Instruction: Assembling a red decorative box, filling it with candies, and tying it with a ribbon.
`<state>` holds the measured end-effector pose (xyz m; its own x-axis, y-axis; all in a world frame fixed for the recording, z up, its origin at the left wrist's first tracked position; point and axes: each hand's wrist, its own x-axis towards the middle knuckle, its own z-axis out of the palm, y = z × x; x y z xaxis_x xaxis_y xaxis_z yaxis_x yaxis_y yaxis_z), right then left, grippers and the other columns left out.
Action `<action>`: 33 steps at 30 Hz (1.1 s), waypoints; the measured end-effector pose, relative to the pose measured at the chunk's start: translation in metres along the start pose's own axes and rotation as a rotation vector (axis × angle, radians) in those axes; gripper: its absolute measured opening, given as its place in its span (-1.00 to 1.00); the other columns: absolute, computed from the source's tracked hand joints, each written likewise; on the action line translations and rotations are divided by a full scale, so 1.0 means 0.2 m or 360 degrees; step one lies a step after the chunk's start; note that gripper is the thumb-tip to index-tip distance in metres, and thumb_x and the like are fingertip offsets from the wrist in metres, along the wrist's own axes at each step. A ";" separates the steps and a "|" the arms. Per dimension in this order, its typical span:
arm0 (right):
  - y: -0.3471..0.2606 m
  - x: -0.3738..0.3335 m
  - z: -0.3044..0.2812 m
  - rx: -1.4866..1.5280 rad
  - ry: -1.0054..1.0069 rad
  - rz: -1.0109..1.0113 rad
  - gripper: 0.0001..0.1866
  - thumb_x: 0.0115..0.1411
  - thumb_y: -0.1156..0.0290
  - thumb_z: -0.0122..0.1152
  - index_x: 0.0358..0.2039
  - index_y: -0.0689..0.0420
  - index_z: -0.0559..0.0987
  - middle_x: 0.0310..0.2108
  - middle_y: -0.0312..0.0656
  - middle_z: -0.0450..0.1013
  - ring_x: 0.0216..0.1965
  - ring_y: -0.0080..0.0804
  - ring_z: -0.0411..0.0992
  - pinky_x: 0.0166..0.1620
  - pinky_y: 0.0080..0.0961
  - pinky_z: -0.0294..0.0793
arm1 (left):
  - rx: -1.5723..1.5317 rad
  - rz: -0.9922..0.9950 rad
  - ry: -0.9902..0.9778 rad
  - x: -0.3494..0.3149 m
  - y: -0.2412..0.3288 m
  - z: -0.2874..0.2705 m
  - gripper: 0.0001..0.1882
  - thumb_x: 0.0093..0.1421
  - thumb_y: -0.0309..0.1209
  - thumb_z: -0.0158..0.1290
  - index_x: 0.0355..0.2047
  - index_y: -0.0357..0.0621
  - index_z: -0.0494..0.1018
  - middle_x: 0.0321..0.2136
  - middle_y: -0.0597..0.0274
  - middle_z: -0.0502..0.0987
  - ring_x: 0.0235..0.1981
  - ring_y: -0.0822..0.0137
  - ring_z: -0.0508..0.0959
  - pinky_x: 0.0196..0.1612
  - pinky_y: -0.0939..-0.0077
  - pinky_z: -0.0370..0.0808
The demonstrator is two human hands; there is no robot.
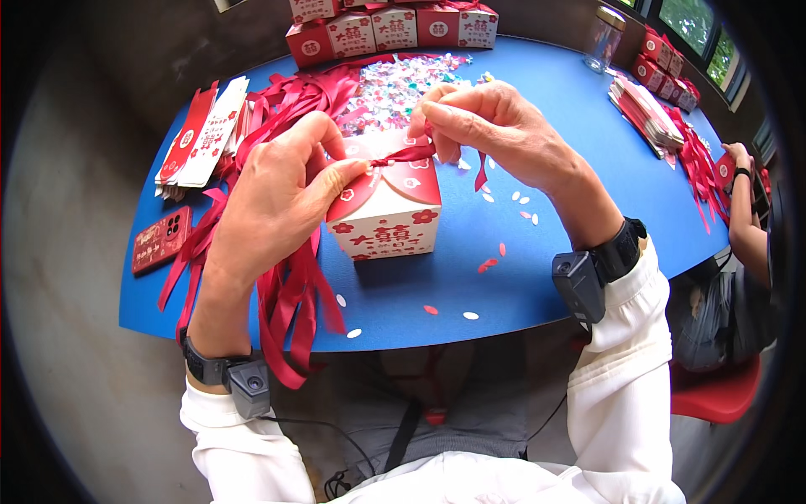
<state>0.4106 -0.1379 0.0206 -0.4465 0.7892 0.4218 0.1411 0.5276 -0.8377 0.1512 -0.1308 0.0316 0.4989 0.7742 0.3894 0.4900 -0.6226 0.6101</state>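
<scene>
A small red and white gift box (383, 233) with red flower prints stands upright on the blue table in front of me. Across its top runs a dark red ribbon (406, 154), crossed or knotted near the middle. My left hand (281, 189) pinches the ribbon's left part with thumb and forefinger, close against the box lid. On the other side, my right hand (504, 130) is raised above the box's right edge, its fingertips pinching the ribbon. A ribbon tail hangs below those fingers. The fingertips partly hide the ribbon's ends.
Loose red ribbons (290, 290) lie left of the box, beside flat folded cartons (201, 139) and a red phone (162, 240). Behind is a heap of shiny wrapped pieces (399, 80). Finished boxes (395, 29) are stacked at the back. A jar (604, 40) stands far right; another person's arm (743, 206) reaches in.
</scene>
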 end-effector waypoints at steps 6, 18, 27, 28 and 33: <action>-0.07 0.00 0.01 -0.0526 0.0102 0.0176 -0.54 0.20 0.09 0.37 -0.12 0.24 0.57 -0.35 -0.32 0.46 -0.36 -0.61 0.41 -0.26 -0.61 0.47 | -0.0106 -0.0009 -0.0093 -0.01 0.01 0.04 -0.37 0.03 -0.12 0.35 -0.06 -0.33 0.42 -0.38 -0.06 0.61 -0.34 0.21 0.63 -0.24 0.32 0.53; -0.05 -0.02 0.07 -0.0761 -0.0194 -0.0038 -0.05 -0.13 0.08 0.58 0.21 0.19 0.31 -0.03 0.03 0.48 -0.01 -0.17 0.51 0.08 -0.32 0.51 | -0.0007 0.0064 -0.0193 -0.02 -0.03 0.03 -0.12 -0.17 0.05 0.44 0.00 -0.36 0.41 -0.22 -0.15 0.60 -0.18 0.11 0.65 -0.08 0.31 0.56; -0.11 -0.02 0.12 -0.0825 -0.0105 0.0104 -0.04 -0.13 0.14 0.50 0.27 0.22 0.30 -0.03 0.04 0.50 0.00 -0.15 0.50 0.13 -0.33 0.46 | -0.0098 0.0156 -0.0089 0.00 -0.10 0.05 -0.03 -0.17 0.13 0.42 0.02 -0.47 0.42 -0.23 -0.18 0.62 -0.18 0.11 0.66 -0.09 0.30 0.56; -0.11 -0.02 0.12 -0.0820 -0.0092 0.0088 -0.05 -0.12 0.15 0.51 0.25 0.24 0.30 -0.03 0.07 0.49 0.01 -0.12 0.50 0.12 -0.32 0.46 | -0.0101 0.0201 -0.0056 0.00 -0.11 0.06 -0.02 -0.17 0.15 0.41 0.03 -0.48 0.43 -0.22 -0.19 0.62 -0.18 0.09 0.66 -0.09 0.29 0.56; -0.04 -0.04 0.11 -0.0844 -0.0063 -0.0090 -0.04 -0.10 0.17 0.53 0.26 0.26 0.29 0.06 0.07 0.45 0.06 -0.12 0.48 0.16 -0.32 0.43 | -0.0049 0.0246 -0.0080 0.00 -0.10 0.06 0.01 -0.17 0.23 0.37 0.02 -0.47 0.46 -0.20 -0.22 0.60 -0.16 0.02 0.64 -0.07 0.27 0.55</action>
<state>0.3931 -0.1545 0.0157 -0.4980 0.7478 0.4391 0.5386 0.6635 -0.5192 0.1502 -0.1203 0.0101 0.6023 0.6623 0.4456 0.3827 -0.7295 0.5669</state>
